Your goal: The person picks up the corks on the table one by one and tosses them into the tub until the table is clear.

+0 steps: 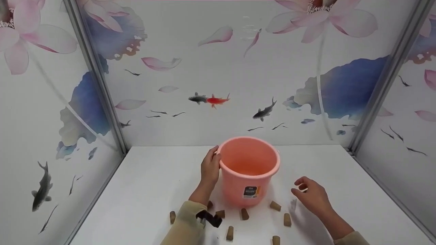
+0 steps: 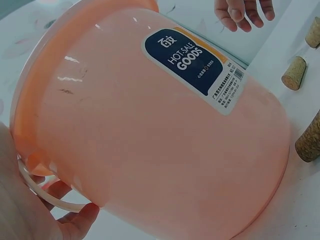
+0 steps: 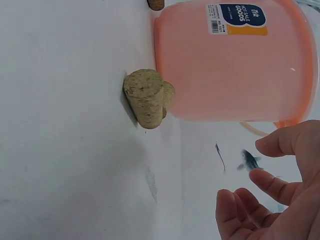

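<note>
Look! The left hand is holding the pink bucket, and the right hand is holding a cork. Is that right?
Not quite: the right hand holds nothing. The right wrist view shows it empty, with the nearest cork on the table. The left hand is holding the pink bucket.

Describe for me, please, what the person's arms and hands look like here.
The left hand and right hand are bare, without gloves. The left sleeve and right sleeve are beige; a black fitting shows beside the left one.
</note>
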`<state>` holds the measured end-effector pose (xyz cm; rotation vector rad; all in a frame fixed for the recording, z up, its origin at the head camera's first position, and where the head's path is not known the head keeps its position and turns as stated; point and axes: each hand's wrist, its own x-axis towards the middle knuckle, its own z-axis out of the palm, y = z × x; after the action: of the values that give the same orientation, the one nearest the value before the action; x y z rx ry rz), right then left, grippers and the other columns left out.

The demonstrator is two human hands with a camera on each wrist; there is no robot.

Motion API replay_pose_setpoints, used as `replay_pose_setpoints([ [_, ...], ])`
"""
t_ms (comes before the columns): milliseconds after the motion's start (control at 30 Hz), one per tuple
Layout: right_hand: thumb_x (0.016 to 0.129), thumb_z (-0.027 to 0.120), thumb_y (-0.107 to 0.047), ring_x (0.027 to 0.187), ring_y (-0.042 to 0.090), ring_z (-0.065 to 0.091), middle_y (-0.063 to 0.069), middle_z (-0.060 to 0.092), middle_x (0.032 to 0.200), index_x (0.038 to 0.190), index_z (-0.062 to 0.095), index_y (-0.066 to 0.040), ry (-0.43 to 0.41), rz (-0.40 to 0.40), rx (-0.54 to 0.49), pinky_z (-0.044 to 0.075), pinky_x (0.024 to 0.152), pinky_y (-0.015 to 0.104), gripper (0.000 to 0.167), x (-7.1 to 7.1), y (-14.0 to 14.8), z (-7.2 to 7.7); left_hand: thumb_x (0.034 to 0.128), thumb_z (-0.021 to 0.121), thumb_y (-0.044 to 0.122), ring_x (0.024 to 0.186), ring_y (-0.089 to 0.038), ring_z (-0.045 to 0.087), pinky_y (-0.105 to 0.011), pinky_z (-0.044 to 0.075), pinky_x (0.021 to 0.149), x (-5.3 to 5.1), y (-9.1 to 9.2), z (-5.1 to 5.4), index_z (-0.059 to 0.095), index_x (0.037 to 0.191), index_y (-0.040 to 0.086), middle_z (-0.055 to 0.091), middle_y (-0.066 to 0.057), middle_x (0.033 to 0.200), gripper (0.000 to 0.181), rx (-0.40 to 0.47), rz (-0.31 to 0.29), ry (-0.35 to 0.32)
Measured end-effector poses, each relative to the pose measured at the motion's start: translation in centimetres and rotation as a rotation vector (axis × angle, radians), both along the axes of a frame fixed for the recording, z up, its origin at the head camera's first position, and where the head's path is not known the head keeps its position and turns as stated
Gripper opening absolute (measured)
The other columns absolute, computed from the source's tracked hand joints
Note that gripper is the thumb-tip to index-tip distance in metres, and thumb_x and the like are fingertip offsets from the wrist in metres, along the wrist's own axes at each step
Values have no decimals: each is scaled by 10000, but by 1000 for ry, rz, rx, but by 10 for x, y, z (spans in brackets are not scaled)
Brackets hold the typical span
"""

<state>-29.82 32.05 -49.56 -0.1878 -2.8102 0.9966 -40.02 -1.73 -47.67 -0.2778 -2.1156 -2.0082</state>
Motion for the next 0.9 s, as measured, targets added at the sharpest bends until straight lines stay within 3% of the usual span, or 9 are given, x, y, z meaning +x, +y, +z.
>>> replay_pose_setpoints([
  [200,946,752,-264,967,261,671,128,711,1074,1162,685,-46,-39,18,43,562,824,476,314,1,0,-6,1102,470,249,1124,-392,683,-296,593,856,1,-1,1,554,1537,93,716,-177,1312,469,-12,19,19],
  [433,938,770,-267,973,253,647,115,708,1060,1133,688,-59,-104,13,39,546,803,446,297,-2,-2,-14,1099,467,249,1149,-390,691,-352,617,904,-1,-3,0,555,1533,83,714,-181,1321,473,-16,24,23],
  [900,912,790,-263,884,216,604,62,683,984,1067,698,-80,-120,39,97,522,756,410,256,7,-2,-28,1104,469,275,1170,-373,694,-352,623,928,1,0,1,541,1546,95,707,-140,1357,482,-24,8,18],
])
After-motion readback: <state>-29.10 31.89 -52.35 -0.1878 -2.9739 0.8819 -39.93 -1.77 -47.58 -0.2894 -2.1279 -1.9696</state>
